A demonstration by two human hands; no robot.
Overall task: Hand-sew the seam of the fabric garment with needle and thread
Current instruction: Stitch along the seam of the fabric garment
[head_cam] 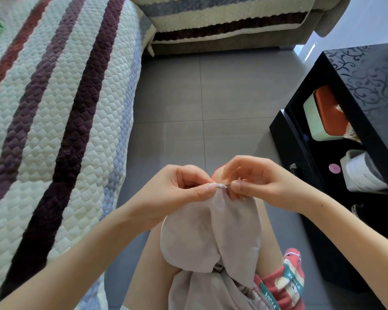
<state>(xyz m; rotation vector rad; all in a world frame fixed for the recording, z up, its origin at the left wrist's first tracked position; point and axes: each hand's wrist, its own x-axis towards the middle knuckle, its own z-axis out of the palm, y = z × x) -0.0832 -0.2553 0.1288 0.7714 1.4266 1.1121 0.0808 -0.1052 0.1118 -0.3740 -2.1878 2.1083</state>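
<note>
A pale grey-beige fabric garment [211, 238] hangs over my lap, bunched up to a fold at its top. My left hand [177, 193] pinches that top fold between thumb and fingers. My right hand [253, 177] sits just to the right of it, thumb and forefinger pinching a thin dark needle [228, 186] that pokes out of the fold's edge. The thread is too fine to make out.
A quilted striped sofa cover [54, 108] fills the left side. A black low table [356, 113] stands at the right, its shelf holding a green box with an orange lid [323, 115] and a white container [361, 171]. Grey tiled floor [199, 97] lies ahead.
</note>
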